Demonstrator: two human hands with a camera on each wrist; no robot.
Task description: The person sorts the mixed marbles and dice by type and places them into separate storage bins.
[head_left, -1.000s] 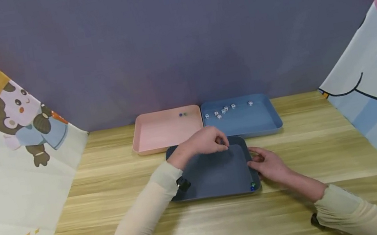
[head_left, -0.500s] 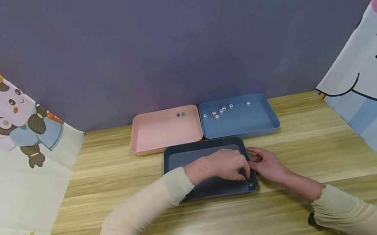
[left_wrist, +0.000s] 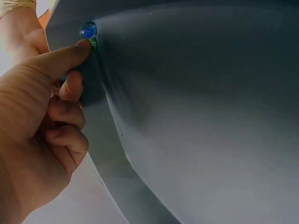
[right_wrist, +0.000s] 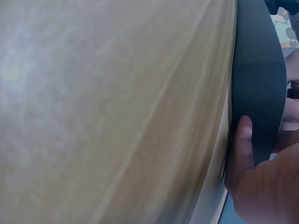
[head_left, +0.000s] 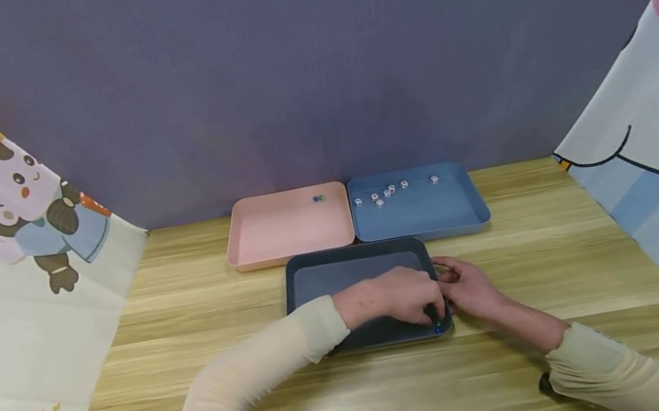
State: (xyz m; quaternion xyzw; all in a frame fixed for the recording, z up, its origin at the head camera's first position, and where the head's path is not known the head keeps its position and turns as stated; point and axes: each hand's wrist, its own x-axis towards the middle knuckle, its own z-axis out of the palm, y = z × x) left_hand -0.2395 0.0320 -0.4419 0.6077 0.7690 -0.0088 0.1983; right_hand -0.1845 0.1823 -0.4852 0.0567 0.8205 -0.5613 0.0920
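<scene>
My left hand (head_left: 408,294) reaches into the near right corner of the dark grey tray (head_left: 319,259). There, a blue marble (left_wrist: 87,31) and a green marble (left_wrist: 94,44) lie close together. The left thumb tip covers part of the green marble as the hand pinches it; the index finger is mostly hidden behind the thumb. The other left fingers are curled under. At the tray's right side my right hand (head_left: 473,290) grips the wall, one finger pressed flat to its outer face (right_wrist: 244,133).
Behind stand a pink tray (head_left: 288,230) with a blue marble (head_left: 315,199) and a green one, and a blue tray (head_left: 435,213) with several white dice (head_left: 380,203). A dark grey panel (head_left: 308,78) rises behind the wooden table (head_left: 187,295); printed cloths flank it.
My left hand has moved from the dark tray's far side toward the near right corner, down onto the marbles there. The right hand stays at the tray's right wall.
</scene>
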